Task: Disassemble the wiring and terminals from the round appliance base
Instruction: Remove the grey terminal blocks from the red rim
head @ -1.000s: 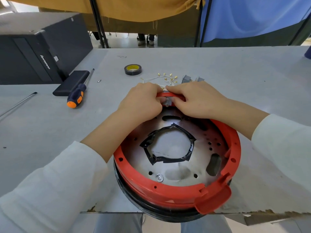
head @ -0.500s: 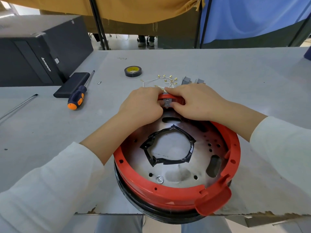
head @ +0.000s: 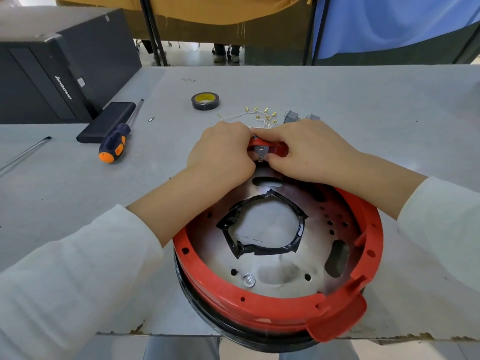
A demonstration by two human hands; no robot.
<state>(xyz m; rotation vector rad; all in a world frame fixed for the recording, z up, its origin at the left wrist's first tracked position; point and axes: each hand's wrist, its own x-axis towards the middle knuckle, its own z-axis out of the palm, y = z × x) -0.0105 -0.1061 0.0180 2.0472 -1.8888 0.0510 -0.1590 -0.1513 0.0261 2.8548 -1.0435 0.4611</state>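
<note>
The screwdriver (head: 114, 145) lies left of the round base (head: 275, 310), tape roll (head: 205, 101) behind it.

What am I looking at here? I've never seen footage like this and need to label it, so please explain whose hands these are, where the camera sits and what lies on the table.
There is no machine: a person works with bare hands, filmed by one camera worn on their head, looking down. The left hand and right hand meet at the far edge of a round appliance base, a red ring around a metal plate. Their fingers curl around a small metal terminal on the red rim; the exact grip is partly hidden. On the grey table beyond lie loose white wires with gold terminals, a roll of black tape, a screwdriver, a flat black box and a black computer case.
</note>
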